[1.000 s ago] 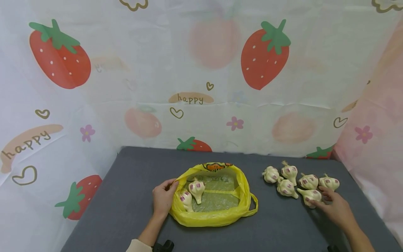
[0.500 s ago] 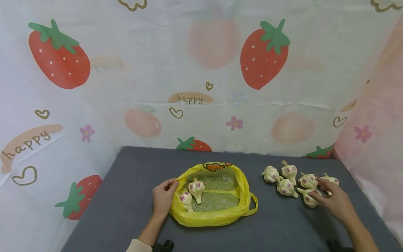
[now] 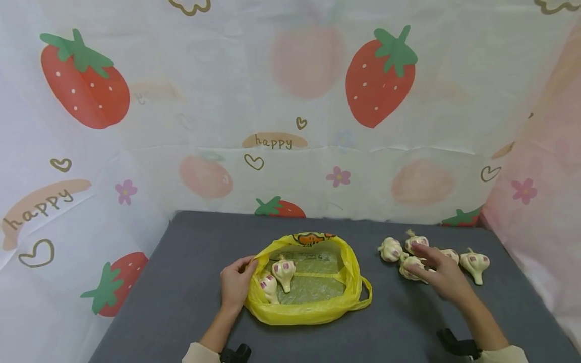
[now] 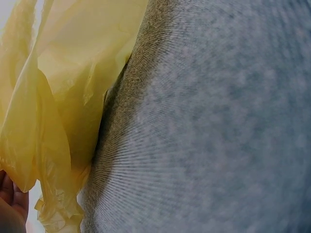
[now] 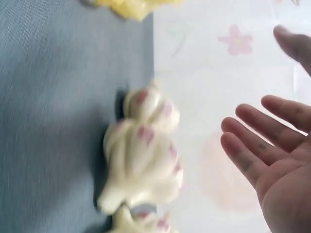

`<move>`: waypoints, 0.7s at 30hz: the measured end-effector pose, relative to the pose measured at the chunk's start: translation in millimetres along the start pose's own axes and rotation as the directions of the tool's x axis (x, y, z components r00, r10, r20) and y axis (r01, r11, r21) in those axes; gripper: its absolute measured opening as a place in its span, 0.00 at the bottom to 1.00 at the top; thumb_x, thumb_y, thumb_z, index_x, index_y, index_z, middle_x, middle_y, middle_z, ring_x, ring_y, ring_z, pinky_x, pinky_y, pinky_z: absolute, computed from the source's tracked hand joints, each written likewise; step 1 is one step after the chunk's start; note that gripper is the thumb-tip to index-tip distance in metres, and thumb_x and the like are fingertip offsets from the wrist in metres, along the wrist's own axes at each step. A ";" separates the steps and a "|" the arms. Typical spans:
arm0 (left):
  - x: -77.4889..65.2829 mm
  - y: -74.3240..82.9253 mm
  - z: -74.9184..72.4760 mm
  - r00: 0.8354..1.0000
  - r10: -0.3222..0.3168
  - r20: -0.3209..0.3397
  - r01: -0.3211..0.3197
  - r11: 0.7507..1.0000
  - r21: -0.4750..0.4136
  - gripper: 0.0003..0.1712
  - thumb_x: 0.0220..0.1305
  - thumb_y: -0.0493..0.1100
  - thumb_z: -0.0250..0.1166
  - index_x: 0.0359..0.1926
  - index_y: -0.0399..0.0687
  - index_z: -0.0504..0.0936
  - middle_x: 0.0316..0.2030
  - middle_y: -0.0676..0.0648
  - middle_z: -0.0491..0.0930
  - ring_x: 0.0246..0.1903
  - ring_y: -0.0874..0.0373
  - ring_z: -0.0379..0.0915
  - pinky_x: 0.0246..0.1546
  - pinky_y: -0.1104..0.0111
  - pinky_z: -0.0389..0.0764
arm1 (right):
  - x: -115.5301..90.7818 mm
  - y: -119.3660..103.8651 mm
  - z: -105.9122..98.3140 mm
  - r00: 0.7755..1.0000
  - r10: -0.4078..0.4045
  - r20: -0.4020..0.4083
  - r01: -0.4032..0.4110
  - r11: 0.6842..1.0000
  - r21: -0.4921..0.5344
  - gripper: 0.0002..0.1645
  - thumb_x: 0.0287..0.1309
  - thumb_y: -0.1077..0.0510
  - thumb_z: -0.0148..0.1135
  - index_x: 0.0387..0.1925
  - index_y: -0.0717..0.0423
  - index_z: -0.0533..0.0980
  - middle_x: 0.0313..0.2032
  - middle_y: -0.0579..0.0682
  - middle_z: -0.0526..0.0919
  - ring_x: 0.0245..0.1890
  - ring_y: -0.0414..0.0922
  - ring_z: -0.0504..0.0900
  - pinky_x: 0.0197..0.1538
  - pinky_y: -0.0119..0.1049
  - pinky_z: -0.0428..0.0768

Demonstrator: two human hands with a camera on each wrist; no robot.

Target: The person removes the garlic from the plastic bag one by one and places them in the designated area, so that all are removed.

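Observation:
My left hand (image 3: 236, 285) pinches the left rim of a yellow plastic bag (image 3: 308, 316), which stands with its mouth wide. Inside, toward the left, lie two garlic bulbs, one (image 3: 283, 272) behind the other (image 3: 269, 287). Over on the right, my right hand (image 3: 447, 277) hovers above a cluster of garlic bulbs (image 3: 390, 250) with purple patches, partly covering them. One bulb (image 3: 474, 264) lies to the right of that hand. In the right wrist view the fingers (image 5: 248, 155) are spread and straight, apart from the nearby garlic (image 5: 143, 160), holding nothing.
A dark grey table (image 3: 181, 292) bears everything. White cloth (image 3: 290, 101) printed with strawberries rises behind it, and a pinkish panel (image 3: 540, 212) is on the right. The bag's loop handle (image 3: 365, 295) sticks out toward the garlic cluster.
My right hand has moved left, from the nearer right-hand bulbs to over the middle of the cluster, uncovering the rightmost bulb. The left hand and bag have stayed put.

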State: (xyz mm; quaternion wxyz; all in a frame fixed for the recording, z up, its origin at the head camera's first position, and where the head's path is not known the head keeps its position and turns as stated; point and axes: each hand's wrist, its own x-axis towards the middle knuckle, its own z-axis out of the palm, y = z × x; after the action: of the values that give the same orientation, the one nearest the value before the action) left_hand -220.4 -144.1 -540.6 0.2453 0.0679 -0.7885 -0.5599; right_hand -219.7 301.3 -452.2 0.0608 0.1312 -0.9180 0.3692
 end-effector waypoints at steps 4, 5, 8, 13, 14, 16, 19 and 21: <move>-0.5 0.7 0.8 1.000 0.009 0.000 -0.009 1.000 -0.001 0.10 0.60 0.43 0.70 0.39 0.41 0.89 0.35 0.41 0.88 0.27 0.70 0.76 0.28 0.79 0.77 | 6.4 -10.4 14.0 0.999 -0.009 0.034 0.007 0.999 0.045 0.35 0.64 0.50 0.62 0.66 0.65 0.67 0.62 0.66 0.74 0.60 0.62 0.73 0.57 0.55 0.75; -0.5 1.1 0.9 1.000 0.010 -0.001 -0.010 1.000 0.003 0.10 0.60 0.43 0.70 0.39 0.41 0.89 0.35 0.41 0.88 0.27 0.70 0.76 0.29 0.79 0.77 | 7.9 -12.7 17.6 0.999 -0.017 0.034 0.015 0.998 0.057 0.35 0.64 0.50 0.63 0.66 0.65 0.67 0.62 0.65 0.74 0.60 0.62 0.73 0.57 0.55 0.75; -0.2 1.9 0.8 1.000 0.012 -0.005 -0.012 1.000 0.018 0.10 0.60 0.43 0.70 0.39 0.42 0.89 0.35 0.42 0.88 0.27 0.70 0.76 0.28 0.79 0.76 | 12.9 -18.7 28.0 0.998 -0.049 0.037 0.045 0.995 0.088 0.34 0.64 0.51 0.63 0.65 0.64 0.68 0.61 0.64 0.75 0.60 0.61 0.74 0.57 0.56 0.75; 0.1 2.3 0.7 1.000 0.019 -0.010 -0.019 1.000 0.022 0.10 0.60 0.43 0.70 0.39 0.41 0.89 0.35 0.42 0.88 0.28 0.70 0.77 0.29 0.79 0.77 | 22.1 -27.5 43.9 0.991 -0.117 0.059 0.109 0.985 0.131 0.31 0.63 0.54 0.64 0.64 0.62 0.70 0.59 0.63 0.77 0.57 0.60 0.77 0.56 0.56 0.76; 0.1 2.5 0.8 1.000 0.020 -0.010 -0.020 1.000 0.020 0.10 0.60 0.43 0.70 0.39 0.41 0.89 0.35 0.42 0.88 0.28 0.70 0.77 0.29 0.79 0.77 | 24.0 -29.1 47.2 0.990 -0.128 0.064 0.118 0.983 0.140 0.31 0.63 0.54 0.64 0.64 0.62 0.70 0.59 0.64 0.77 0.57 0.60 0.77 0.56 0.56 0.75; 0.0 2.6 1.0 1.000 0.022 -0.009 -0.022 1.000 0.013 0.10 0.60 0.42 0.70 0.38 0.41 0.89 0.35 0.41 0.88 0.28 0.69 0.77 0.29 0.80 0.77 | 27.7 -33.1 53.8 0.988 -0.139 0.073 0.127 0.980 0.155 0.31 0.63 0.54 0.64 0.64 0.62 0.70 0.59 0.64 0.77 0.57 0.60 0.77 0.57 0.55 0.75; 0.1 2.6 1.3 1.000 0.024 -0.008 -0.024 1.000 0.010 0.09 0.60 0.42 0.70 0.38 0.40 0.89 0.35 0.41 0.88 0.28 0.69 0.77 0.29 0.80 0.77 | 33.5 -38.4 63.9 0.985 -0.158 0.075 0.143 0.974 0.176 0.31 0.62 0.54 0.65 0.63 0.62 0.71 0.59 0.63 0.77 0.58 0.59 0.76 0.58 0.53 0.75; 0.3 2.5 1.3 1.000 0.023 -0.007 -0.023 1.000 0.010 0.10 0.60 0.42 0.70 0.38 0.40 0.89 0.35 0.41 0.88 0.28 0.69 0.78 0.29 0.80 0.77 | 36.6 -41.4 70.4 0.982 -0.173 0.073 0.157 0.971 0.182 0.30 0.62 0.54 0.65 0.63 0.61 0.72 0.58 0.63 0.77 0.58 0.58 0.76 0.57 0.52 0.76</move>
State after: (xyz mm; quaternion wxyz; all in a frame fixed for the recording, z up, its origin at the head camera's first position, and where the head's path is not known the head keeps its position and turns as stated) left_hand -220.9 -142.2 -538.5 0.2542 0.0620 -0.7912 -0.5527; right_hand -243.9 216.7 -467.8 0.0387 0.2283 -0.8695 0.4362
